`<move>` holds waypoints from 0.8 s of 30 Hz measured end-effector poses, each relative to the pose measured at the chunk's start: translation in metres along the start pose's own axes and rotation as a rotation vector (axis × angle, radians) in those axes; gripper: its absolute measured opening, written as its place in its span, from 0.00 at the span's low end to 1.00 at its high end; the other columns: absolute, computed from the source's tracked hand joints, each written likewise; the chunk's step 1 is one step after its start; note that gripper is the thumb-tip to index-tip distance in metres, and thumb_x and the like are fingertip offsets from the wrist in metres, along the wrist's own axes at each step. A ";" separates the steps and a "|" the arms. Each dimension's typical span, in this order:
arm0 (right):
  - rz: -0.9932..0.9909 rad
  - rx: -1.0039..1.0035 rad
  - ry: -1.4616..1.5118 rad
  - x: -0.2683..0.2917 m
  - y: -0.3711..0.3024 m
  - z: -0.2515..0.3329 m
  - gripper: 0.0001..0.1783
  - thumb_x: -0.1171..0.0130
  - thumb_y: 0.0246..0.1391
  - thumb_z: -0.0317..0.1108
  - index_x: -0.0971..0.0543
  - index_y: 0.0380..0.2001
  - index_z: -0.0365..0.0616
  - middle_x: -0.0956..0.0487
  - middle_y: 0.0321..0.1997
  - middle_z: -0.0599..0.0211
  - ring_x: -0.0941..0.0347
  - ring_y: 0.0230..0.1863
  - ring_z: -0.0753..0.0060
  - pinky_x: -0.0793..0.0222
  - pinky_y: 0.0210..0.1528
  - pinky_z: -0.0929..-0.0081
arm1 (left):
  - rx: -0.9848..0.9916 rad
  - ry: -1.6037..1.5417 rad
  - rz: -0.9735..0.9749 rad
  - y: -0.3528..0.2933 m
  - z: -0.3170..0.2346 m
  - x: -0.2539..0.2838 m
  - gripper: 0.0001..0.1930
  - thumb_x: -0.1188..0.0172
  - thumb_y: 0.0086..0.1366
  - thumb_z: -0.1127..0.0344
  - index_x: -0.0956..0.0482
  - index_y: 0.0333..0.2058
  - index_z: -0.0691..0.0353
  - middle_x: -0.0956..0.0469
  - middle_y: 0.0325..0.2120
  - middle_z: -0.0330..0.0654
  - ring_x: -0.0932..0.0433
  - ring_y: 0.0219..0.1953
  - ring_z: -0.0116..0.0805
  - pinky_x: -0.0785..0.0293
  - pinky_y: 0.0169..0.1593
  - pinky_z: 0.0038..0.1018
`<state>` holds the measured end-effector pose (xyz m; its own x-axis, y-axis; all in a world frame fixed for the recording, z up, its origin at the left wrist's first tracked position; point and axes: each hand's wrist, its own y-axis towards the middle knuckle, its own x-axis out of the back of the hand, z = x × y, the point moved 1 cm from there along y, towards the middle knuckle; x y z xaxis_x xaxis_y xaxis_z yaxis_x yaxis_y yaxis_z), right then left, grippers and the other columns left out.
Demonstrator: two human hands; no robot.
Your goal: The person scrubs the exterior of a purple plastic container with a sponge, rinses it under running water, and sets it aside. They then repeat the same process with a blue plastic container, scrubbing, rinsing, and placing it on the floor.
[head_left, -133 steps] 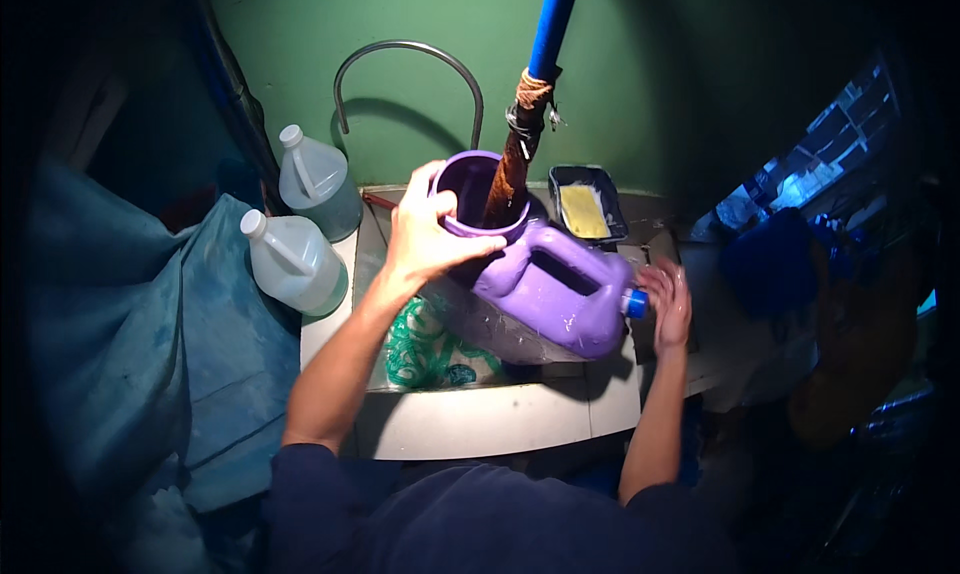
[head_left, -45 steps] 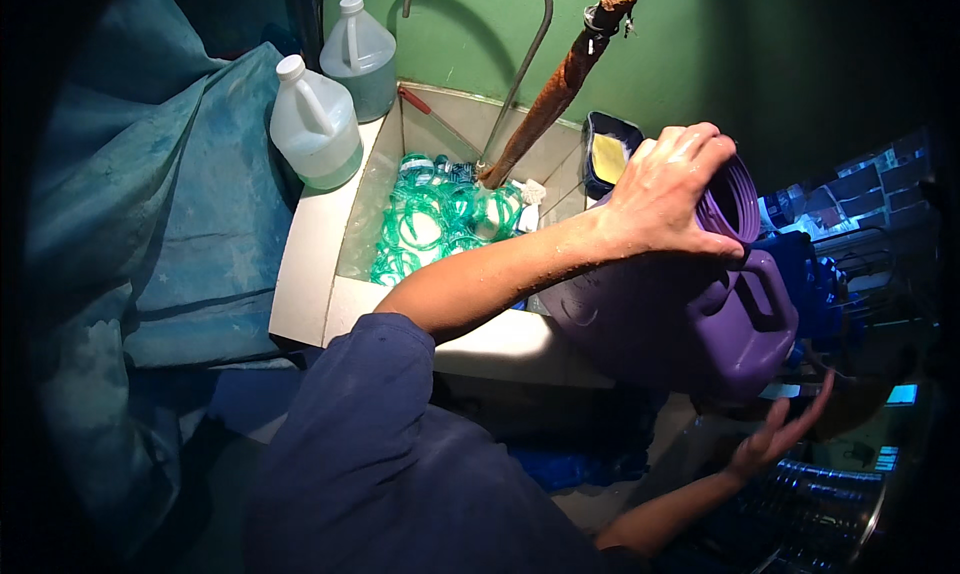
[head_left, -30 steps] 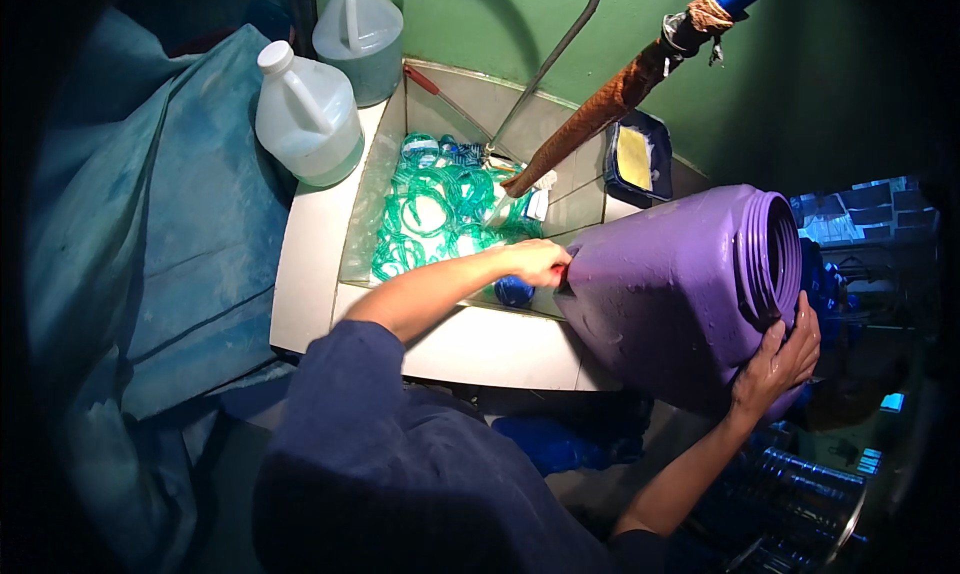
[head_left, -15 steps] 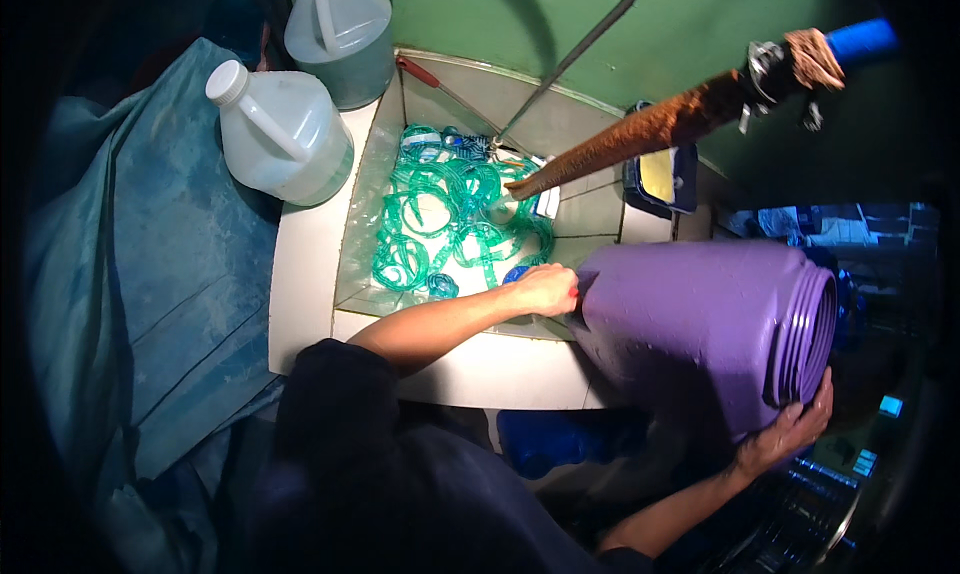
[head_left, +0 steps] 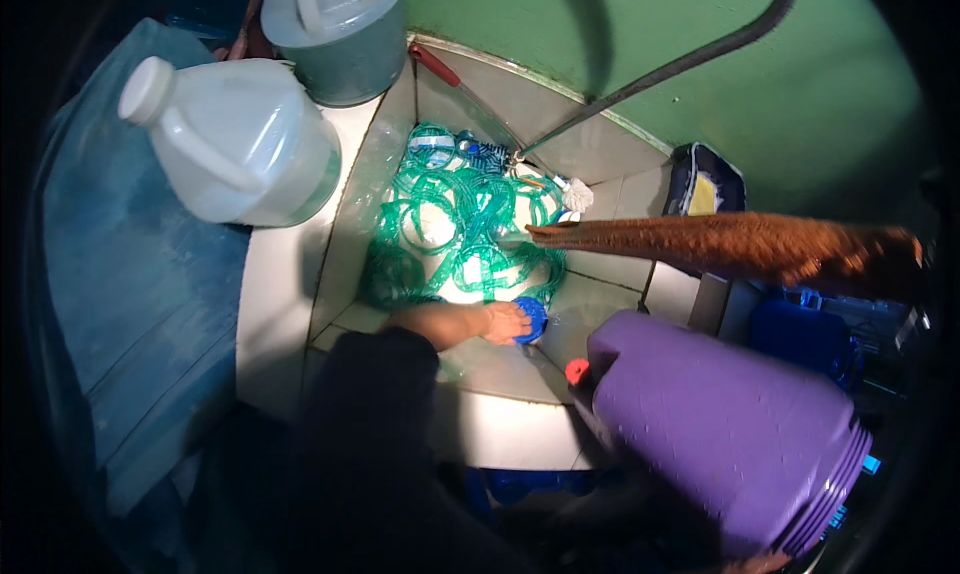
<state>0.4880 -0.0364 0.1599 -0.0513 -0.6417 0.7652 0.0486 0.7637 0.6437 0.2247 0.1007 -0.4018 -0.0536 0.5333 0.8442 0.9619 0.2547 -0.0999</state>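
My left hand [head_left: 505,322] reaches into the tiled basin [head_left: 500,374], its fingers closed over a round blue cap-like piece [head_left: 531,319]. To the right, a large purple plastic jug [head_left: 720,424] lies tilted over the basin's front right edge. Its threaded mouth faces the lower right, and a small red fitting [head_left: 577,372] sits at its other end. At the lower edge, my right hand [head_left: 765,562] holds the jug beside the mouth; most of that hand is cut off or dark. Coils of translucent green plastic strip [head_left: 450,199] lie in the basin beyond my left hand.
A rusty pipe [head_left: 720,249] juts over the basin from the right. Two translucent jugs, one nearer [head_left: 250,144] and one farther [head_left: 350,49], stand on the left ledge. A red-handled tool [head_left: 436,64] leans in the back corner, near a grey hose [head_left: 680,69]. A dark tub [head_left: 735,169] sits behind.
My left hand has left the jug's end and gone down onto the blue piece. The jug has tipped, its mouth lower and nearer me. The view has shifted closer to the basin.
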 end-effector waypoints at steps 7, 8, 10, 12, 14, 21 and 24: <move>-0.021 -0.002 -0.048 -0.007 0.005 0.020 0.42 0.65 0.66 0.63 0.33 0.63 0.33 0.32 0.62 0.46 0.37 0.64 0.48 0.43 0.65 0.48 | 0.017 0.384 0.094 0.056 0.023 -0.104 0.22 0.42 0.62 0.56 0.24 0.55 0.51 0.37 0.65 0.47 0.37 0.67 0.50 0.48 0.71 0.52; -0.021 -0.001 -0.053 -0.008 0.005 0.021 0.42 0.66 0.66 0.63 0.33 0.62 0.33 0.32 0.62 0.46 0.37 0.64 0.48 0.43 0.65 0.48 | -0.045 0.399 0.005 0.055 0.021 -0.098 0.22 0.41 0.61 0.55 0.23 0.54 0.50 0.40 0.67 0.47 0.38 0.68 0.51 0.48 0.70 0.53; -0.031 0.003 -0.058 -0.009 0.005 0.023 0.42 0.66 0.66 0.63 0.33 0.62 0.33 0.31 0.61 0.46 0.36 0.62 0.47 0.42 0.64 0.48 | 0.009 0.413 0.011 0.054 0.023 -0.080 0.33 0.32 0.53 0.48 0.27 0.58 0.48 0.44 0.69 0.46 0.41 0.69 0.51 0.44 0.68 0.52; -0.042 0.003 -0.062 -0.011 0.006 0.024 0.41 0.66 0.67 0.63 0.32 0.61 0.33 0.31 0.60 0.46 0.35 0.61 0.47 0.41 0.63 0.48 | 0.143 0.285 0.094 0.057 0.025 -0.060 0.44 0.28 0.45 0.44 0.33 0.62 0.48 0.43 0.68 0.47 0.39 0.67 0.52 0.40 0.65 0.50; -0.051 0.009 -0.064 -0.014 0.007 0.025 0.41 0.66 0.67 0.63 0.32 0.60 0.33 0.30 0.59 0.46 0.35 0.60 0.47 0.40 0.62 0.47 | 0.237 0.247 0.159 0.066 0.027 -0.042 0.59 0.24 0.36 0.38 0.44 0.66 0.48 0.41 0.66 0.50 0.35 0.63 0.54 0.35 0.61 0.48; -0.058 0.014 -0.078 -0.015 0.011 0.030 0.40 0.68 0.68 0.62 0.30 0.57 0.32 0.28 0.56 0.45 0.32 0.56 0.46 0.37 0.59 0.47 | 0.785 -1.388 -0.706 0.045 0.087 0.018 0.48 0.38 0.49 0.30 0.32 0.64 0.54 0.23 0.44 0.59 0.23 0.48 0.49 0.25 0.53 0.42; -0.073 0.022 -0.074 -0.012 0.012 0.030 0.40 0.68 0.68 0.62 0.30 0.56 0.32 0.28 0.54 0.45 0.31 0.54 0.46 0.36 0.57 0.46 | 0.514 -2.433 -0.739 0.006 0.105 0.042 0.45 0.54 0.59 0.24 0.29 0.60 0.59 0.23 0.48 0.51 0.23 0.48 0.52 0.28 0.54 0.53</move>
<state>0.4590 -0.0175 0.1583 -0.1277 -0.6896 0.7128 0.0203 0.7167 0.6970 0.2001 0.2096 -0.4226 -0.5350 -0.2331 -0.8120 0.5971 0.5757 -0.5587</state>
